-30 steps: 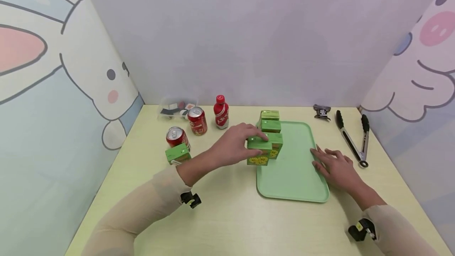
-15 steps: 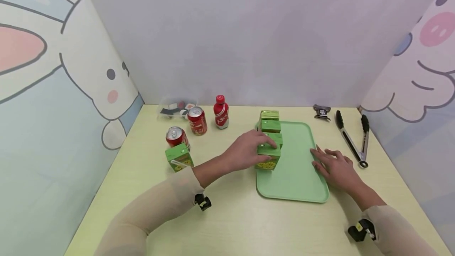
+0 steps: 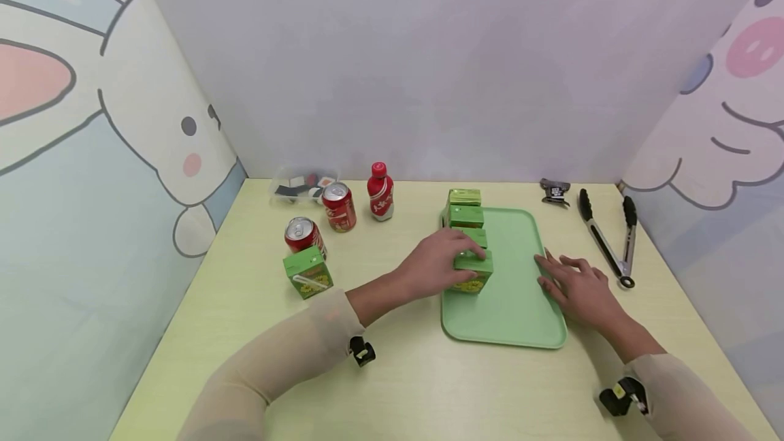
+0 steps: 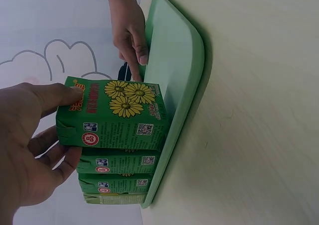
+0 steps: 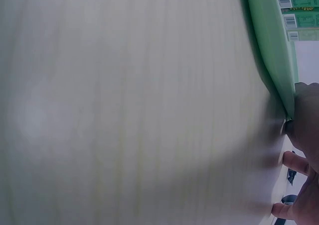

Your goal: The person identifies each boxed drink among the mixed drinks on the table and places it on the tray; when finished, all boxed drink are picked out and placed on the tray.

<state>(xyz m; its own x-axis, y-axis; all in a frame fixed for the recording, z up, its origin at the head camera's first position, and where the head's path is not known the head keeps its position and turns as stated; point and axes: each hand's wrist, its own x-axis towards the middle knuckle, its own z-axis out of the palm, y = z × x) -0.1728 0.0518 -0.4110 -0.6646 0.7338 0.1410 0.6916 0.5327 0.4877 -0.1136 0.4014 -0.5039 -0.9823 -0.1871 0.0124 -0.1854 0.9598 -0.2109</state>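
Note:
Fingers and thumb of my left hand [image 3: 433,264] grip the top of a green drink carton [image 4: 112,113] printed with yellow flowers. This carton stands upright at the left side of a pale green tray [image 3: 514,322], its base right at the tray's surface. Behind it, several like cartons [image 3: 467,215] stand in a row along the tray's left edge. My right hand [image 3: 578,291] rests on the tray's right rim with relaxed fingers. Another green carton with a white straw [image 3: 308,272] stands on the table at the left.
Two red cans, a nearer one [image 3: 303,233] and a farther one [image 3: 339,207], stand at the left, with a red bottle [image 3: 380,192] beside them. Behind is a clear box [image 3: 300,188] of small items. At the right lie tongs [image 3: 606,243] and a small black object [image 3: 554,192].
My left hand has carried the drink carton rightward and slightly nearer, from the tray's left edge to the front of the carton row. My right hand has stayed on the rim.

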